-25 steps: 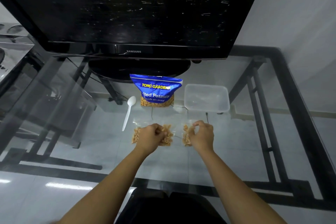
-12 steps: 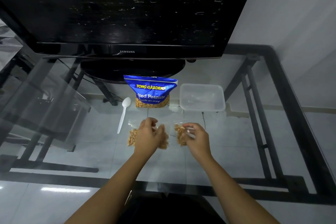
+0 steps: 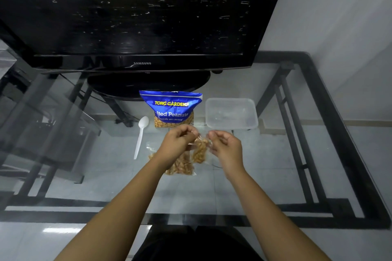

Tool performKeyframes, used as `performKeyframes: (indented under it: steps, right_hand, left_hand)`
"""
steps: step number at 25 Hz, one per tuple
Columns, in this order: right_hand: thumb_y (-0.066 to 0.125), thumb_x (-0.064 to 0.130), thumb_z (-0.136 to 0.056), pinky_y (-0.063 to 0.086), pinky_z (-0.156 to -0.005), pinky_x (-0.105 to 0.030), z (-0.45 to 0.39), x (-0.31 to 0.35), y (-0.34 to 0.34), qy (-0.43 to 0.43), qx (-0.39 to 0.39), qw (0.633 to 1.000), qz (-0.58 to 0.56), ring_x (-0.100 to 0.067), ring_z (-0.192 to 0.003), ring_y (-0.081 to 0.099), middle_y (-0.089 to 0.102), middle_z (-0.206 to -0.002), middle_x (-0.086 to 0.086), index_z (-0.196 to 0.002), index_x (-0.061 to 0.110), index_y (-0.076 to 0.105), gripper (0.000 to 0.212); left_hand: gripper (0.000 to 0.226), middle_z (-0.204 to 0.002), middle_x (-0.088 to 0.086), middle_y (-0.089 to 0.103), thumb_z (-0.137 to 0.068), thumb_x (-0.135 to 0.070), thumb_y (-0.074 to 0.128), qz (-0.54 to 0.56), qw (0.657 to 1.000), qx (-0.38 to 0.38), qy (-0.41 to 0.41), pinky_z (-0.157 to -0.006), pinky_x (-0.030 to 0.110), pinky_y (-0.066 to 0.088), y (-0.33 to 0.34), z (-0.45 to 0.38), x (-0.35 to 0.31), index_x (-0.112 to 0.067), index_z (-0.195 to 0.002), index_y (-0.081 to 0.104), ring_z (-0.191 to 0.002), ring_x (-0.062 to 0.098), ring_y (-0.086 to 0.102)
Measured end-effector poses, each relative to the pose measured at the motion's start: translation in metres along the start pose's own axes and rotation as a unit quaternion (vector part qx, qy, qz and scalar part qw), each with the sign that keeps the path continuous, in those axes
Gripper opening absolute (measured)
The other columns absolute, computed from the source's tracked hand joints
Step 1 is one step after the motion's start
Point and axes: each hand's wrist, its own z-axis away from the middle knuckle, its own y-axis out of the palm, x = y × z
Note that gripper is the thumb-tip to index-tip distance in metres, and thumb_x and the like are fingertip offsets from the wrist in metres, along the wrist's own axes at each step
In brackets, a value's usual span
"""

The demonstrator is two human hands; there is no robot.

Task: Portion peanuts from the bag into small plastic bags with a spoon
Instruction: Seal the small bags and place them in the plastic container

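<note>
With my two hands I hold one small plastic bag [image 3: 199, 150] of peanuts a little above the glass table [image 3: 265, 165]. My left hand [image 3: 177, 144] has its fingers curled, and the grip pinches the left side of the bag's top edge. My right hand [image 3: 226, 146] does the same on the right side, so the bag hangs between both grips with the peanuts collected in its lower part. The clear plastic near the top is difficult to see, so I cannot tell if the bag's mouth is open or sealed.

Below my left hand and partly covered by my left wrist, a second small bag [image 3: 180, 166] with peanuts lies flat on the table. It is touching or nearly touching the bag that I hold; I cannot tell which.

Just behind my hands stands the big blue peanut bag [image 3: 171, 108], upright. To the left of my left hand, near it but apart, the white plastic spoon [image 3: 140, 135] lies on the table with its bowl pointing away from me. Behind my right hand, beside the blue bag, is a clear plastic container [image 3: 232, 113]. Further behind all this a black television [image 3: 137, 17] stands on the same table.
</note>
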Motion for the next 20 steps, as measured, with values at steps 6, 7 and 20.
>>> performKeyframes:
  steps: [6, 7, 20]
  right_hand:
    - [0.064, 0.021, -0.086, 0.059, -0.072, -0.035, -0.006, 0.004, 0.006, -0.024, 0.010, 0.999, 0.043, -0.021, -0.085, 0.069, 0.073, -0.089, -0.004, -0.081, 0.028, 0.067, 0.009]
    - [0.064, 0.022, -0.086, 0.059, -0.074, -0.039, -0.007, 0.003, 0.006, -0.039, 0.003, 0.997, 0.070, -0.020, -0.084, 0.070, 0.073, -0.088, -0.003, -0.078, 0.030, 0.067, 0.011]
    - [0.062, 0.026, -0.087, 0.058, -0.075, -0.040, -0.016, -0.010, 0.002, -0.046, -0.018, 0.984, 0.170, -0.019, -0.082, 0.068, 0.070, -0.085, 0.002, -0.076, 0.030, 0.063, 0.012]
  left_hand:
    - [0.008, -0.070, -0.006, 0.065, -0.084, -0.022, 0.067, -0.169, 0.983, -0.017, 0.073, -0.064, 0.025, 0.055, 0.001, -0.001, -0.016, -0.014, -0.086, 0.070, -0.065, 0.008, 0.061]
    - [0.009, -0.067, -0.009, 0.064, -0.083, -0.023, 0.068, -0.217, 0.972, -0.023, 0.093, -0.063, 0.022, 0.053, 0.001, -0.002, -0.017, -0.015, -0.085, 0.071, -0.063, 0.006, 0.060]
    - [0.012, -0.077, 0.001, 0.067, -0.086, -0.024, 0.063, -0.240, 0.968, -0.037, 0.055, -0.072, 0.030, 0.051, -0.015, -0.002, -0.001, -0.013, -0.081, 0.065, -0.078, 0.016, 0.063]
